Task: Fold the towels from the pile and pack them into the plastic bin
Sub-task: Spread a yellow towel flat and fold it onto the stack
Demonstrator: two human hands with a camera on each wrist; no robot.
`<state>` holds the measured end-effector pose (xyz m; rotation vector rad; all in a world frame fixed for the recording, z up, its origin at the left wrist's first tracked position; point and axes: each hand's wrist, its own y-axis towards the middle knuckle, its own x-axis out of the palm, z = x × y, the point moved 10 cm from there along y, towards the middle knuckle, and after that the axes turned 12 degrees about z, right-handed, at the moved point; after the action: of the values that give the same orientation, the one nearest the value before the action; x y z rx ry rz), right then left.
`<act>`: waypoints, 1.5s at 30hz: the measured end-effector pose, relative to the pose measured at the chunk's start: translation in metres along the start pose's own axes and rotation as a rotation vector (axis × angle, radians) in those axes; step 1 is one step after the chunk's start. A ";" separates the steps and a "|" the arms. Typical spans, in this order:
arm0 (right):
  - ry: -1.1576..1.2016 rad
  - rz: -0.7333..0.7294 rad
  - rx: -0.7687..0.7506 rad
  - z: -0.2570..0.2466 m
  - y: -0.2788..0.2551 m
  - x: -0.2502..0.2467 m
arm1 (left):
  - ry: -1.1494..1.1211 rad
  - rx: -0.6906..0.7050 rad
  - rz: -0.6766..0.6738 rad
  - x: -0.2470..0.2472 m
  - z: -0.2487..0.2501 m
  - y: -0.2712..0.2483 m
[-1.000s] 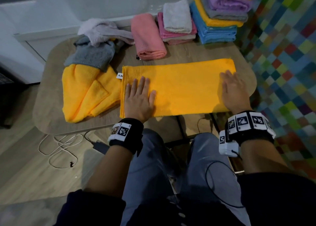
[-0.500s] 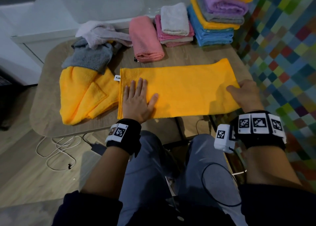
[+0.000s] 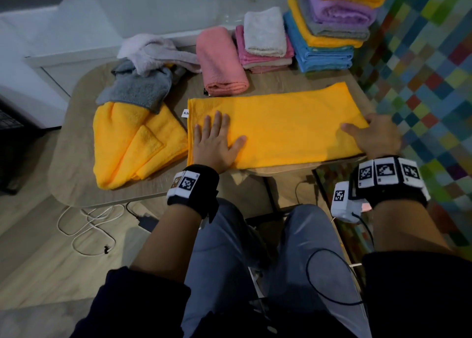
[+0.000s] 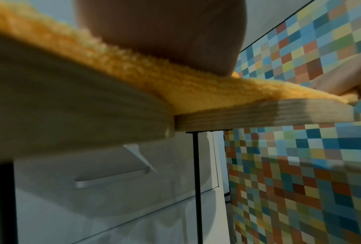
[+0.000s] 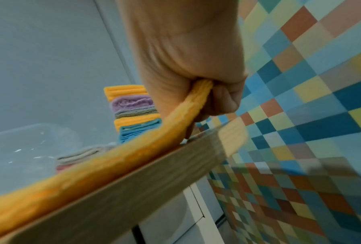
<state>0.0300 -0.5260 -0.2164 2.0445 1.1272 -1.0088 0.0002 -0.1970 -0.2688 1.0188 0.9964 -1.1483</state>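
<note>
A long yellow towel (image 3: 275, 128), folded into a strip, lies flat along the near edge of the wooden table (image 3: 76, 143). The left hand (image 3: 213, 146) rests flat on its left end, fingers straight and spread, palm pressing the cloth down. The right hand (image 3: 375, 136) is at the strip's right end, at the table's right edge; the right wrist view shows its fingers (image 5: 223, 99) curled round the towel's edge, gripping it and lifting that end slightly off the wood. Just left of the strip lies a loose pile: a crumpled yellow towel (image 3: 127, 143) with a gray towel (image 3: 139, 88) and a pale lilac towel (image 3: 155, 50) on top. Behind the strip sits a rolled pink towel (image 3: 221, 61), near but not touching it as far as can be told. Further right are 2 stacks: a small pink stack topped by a white towel (image 3: 264, 32), and a taller stack of folded towels (image 3: 329, 23) in blue, yellow, gray, purple and yellow. A clear plastic bin (image 5: 18, 145) shows beyond the table. A checkered colored wall (image 3: 434, 69) stands close on the right, beside the gripping hand.
</note>
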 end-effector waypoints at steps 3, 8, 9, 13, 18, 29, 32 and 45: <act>-0.072 0.124 -0.110 -0.021 -0.010 -0.010 | -0.004 0.004 0.013 -0.002 0.000 -0.006; -0.095 0.179 -0.455 -0.112 -0.059 -0.001 | -0.074 0.101 0.139 -0.021 0.013 0.000; -0.080 0.139 -0.509 -0.129 -0.072 0.009 | -0.119 0.144 0.187 -0.027 0.018 0.001; -0.111 -0.054 -0.612 -0.160 -0.114 0.057 | -0.509 0.090 0.246 -0.031 0.018 0.004; -0.068 -0.118 -0.625 -0.160 -0.127 0.073 | -0.718 0.059 0.287 -0.020 0.009 0.003; 0.114 0.170 -0.508 -0.133 -0.097 0.041 | -0.574 -0.060 0.082 -0.018 0.019 0.027; -0.091 0.115 -0.629 -0.124 -0.091 0.062 | -0.495 0.002 0.075 -0.016 0.031 0.039; -0.077 -0.232 -0.627 -0.108 -0.086 0.098 | -0.171 0.069 0.127 -0.027 0.030 0.029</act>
<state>0.0252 -0.3603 -0.2517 1.3903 1.4416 -0.7057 0.0278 -0.2166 -0.2328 1.0055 0.7505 -1.1496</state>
